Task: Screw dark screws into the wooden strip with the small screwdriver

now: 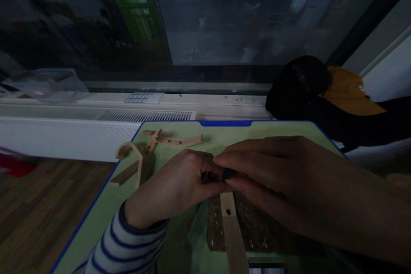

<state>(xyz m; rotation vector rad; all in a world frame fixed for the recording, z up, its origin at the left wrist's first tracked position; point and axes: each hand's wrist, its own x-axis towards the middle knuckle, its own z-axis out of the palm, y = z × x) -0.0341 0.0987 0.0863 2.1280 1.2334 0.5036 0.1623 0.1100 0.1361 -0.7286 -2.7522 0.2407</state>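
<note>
A pale wooden strip (pixel 228 212) with a dark hole runs from the near edge up to my fingers, lying over a brown, bubble-wrapped thing (pixel 216 227). My left hand (pixel 189 180) closes around the strip's far end, thumb in front and fingers curled. From the right, my right hand (pixel 285 180) meets it, its thumb and fingertips pinched on a small dark piece (pixel 229 174) that is mostly hidden. Left of my hands lie several wooden parts, among them a curved hook piece (pixel 139 162) and a drilled piece (pixel 180 141).
Everything rests on a green tabletop (pixel 189 135) with a blue rim. Behind it are a white radiator (pixel 70 132) and a windowsill with a clear plastic box (pixel 54 83). At the right are a black cap (pixel 298 81) and an orange cap (pixel 349 90).
</note>
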